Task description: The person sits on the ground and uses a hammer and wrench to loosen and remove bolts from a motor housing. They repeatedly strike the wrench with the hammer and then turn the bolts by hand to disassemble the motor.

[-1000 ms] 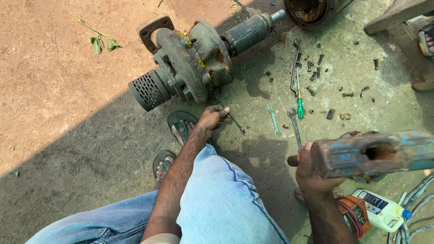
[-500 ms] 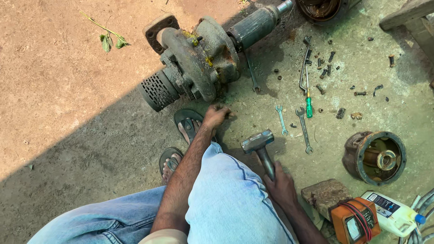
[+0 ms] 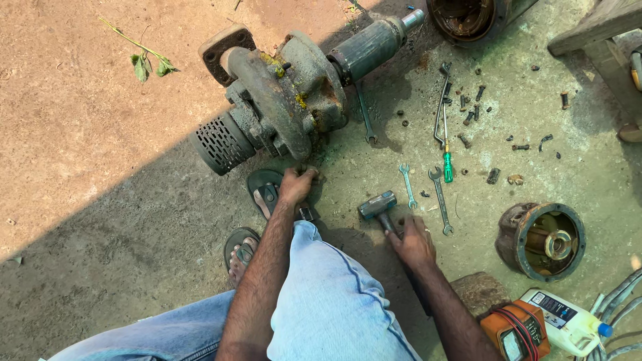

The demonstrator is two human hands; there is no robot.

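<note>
Right hand closed around hammer handle, head resting on the ground beside the spanners. Left hand pressed down near the pump, grip unclear. Better to hold the handle far back, wrist loose.

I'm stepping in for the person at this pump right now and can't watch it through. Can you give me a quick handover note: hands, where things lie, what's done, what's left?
Left hand rests on the ground at the foot of the rusty pump, by a sandal.
Right hand grips the handle of a hammer, head on the concrete.
Spanners, a green-handled screwdriver and loose bolts lie to the right.
Done: a round housing sits apart from the pump.
Left: the pump body appears otherwise assembled.
</note>
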